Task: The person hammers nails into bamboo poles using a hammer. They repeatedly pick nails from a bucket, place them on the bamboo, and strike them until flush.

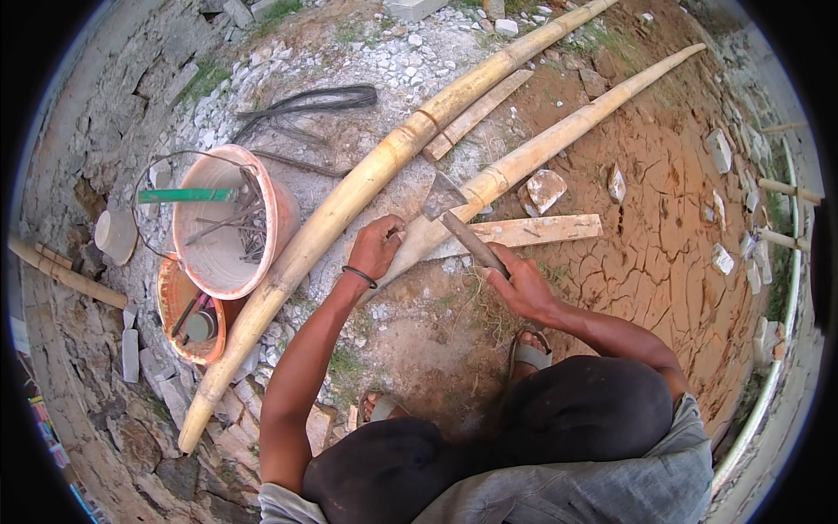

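Note:
My right hand (520, 281) grips the wooden handle of a hatchet (444, 196), whose broad metal head lies over the nearer bamboo pole (524, 152). My left hand (378, 245), wearing a dark band at the wrist, is beside the same pole's thick end, its fingers curled; whether it pinches something small is not clear. A longer, thicker bamboo pole (340, 203) runs diagonally just beyond my left hand. Under the nearer pole, a plank with nails (537, 229) sticks out to the right. Another narrow board (481, 114) reaches under the longer pole.
At the left stands a pale bucket (285, 196) holding nails or rods and a green-handled tool, beside an orange bucket (167, 308) with items inside. Black wire (314, 99) lies beyond the long pole. Broken stones (546, 188) and rubble surround cracked soil; my sandalled feet are close below.

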Available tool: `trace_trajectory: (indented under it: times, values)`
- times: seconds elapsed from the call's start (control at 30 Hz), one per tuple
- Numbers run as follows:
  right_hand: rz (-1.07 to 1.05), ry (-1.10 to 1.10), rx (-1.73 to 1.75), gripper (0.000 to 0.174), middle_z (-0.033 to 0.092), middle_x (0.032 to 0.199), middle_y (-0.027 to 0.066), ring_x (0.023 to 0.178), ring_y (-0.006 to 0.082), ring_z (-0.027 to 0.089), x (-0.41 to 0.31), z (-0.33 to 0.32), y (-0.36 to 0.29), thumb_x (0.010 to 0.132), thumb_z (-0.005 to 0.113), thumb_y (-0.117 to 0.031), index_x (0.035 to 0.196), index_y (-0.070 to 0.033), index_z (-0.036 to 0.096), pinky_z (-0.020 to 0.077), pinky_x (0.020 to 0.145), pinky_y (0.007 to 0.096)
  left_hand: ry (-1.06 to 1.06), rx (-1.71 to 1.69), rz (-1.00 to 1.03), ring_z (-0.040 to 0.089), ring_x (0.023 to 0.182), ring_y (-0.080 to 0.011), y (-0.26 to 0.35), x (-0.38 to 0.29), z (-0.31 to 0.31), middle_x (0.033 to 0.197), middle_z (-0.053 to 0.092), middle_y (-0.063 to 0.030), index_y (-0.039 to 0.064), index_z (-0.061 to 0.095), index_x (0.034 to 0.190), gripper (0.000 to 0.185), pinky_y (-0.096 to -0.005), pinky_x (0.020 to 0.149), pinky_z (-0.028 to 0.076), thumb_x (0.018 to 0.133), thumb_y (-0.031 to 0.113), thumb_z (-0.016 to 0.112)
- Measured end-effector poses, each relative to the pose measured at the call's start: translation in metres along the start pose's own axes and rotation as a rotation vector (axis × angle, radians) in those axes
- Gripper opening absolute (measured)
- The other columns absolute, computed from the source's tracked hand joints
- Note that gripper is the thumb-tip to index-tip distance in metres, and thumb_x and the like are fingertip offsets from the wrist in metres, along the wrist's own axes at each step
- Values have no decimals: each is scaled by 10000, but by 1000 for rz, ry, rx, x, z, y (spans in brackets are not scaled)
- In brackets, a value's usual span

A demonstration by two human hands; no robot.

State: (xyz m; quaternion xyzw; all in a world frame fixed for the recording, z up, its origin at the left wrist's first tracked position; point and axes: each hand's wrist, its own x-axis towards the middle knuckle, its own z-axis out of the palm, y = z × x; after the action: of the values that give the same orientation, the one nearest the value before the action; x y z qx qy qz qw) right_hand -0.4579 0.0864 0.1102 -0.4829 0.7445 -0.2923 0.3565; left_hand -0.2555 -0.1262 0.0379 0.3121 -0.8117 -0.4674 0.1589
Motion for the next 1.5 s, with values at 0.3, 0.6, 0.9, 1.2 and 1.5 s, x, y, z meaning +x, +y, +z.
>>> trace_trajectory:
  times: [0.3, 0.6, 0.9, 1.2, 1.5]
  values:
    - [-144, 13, -50, 437, 632, 748, 239, 691, 410, 655, 1, -4, -19, 917, 603, -200, 1294, -5, 497, 496, 630, 469, 1, -39, 124, 592, 912, -227, -12, 4, 10, 919, 653, -85, 37, 657, 947, 132, -333, 838, 460, 822, 3, 681]
    - [-200, -11, -224, 427, 623, 702, 236, 642, 414, 645, -6, -1, -26, 905, 609, -170, 1284, -8, 498, 490, 581, 471, 32, 44, 167, 572, 867, -315, -5, -1, 11, 910, 645, -96, 28, 652, 899, 118, -394, 818, 449, 790, -10, 673]
    - [-127, 82, -38, 453, 629, 791, 277, 698, 410, 666, -16, -8, -35, 920, 583, -178, 1330, -4, 498, 508, 648, 453, 53, -12, 228, 561, 879, -320, -7, -2, 11, 932, 638, -108, 24, 640, 889, 116, -400, 815, 442, 782, -12, 668]
    - [-163, 134, -31, 464, 631, 729, 211, 628, 320, 653, -7, -30, -57, 919, 592, -169, 1324, 30, 487, 496, 598, 409, 43, 293, 68, 559, 1092, -318, 14, -17, 4, 1163, 590, -157, 24, 603, 1104, 442, -413, 934, 442, 732, 184, 778]
    - [-50, -200, -311, 506, 547, 621, 107, 521, 177, 548, -3, -16, -54, 958, 551, -181, 1402, 22, 419, 445, 512, 335, 14, 901, -185, 378, 1349, -351, 28, -65, 27, 1417, 431, -190, -28, 420, 1348, 954, -552, 1083, 311, 651, 476, 833]
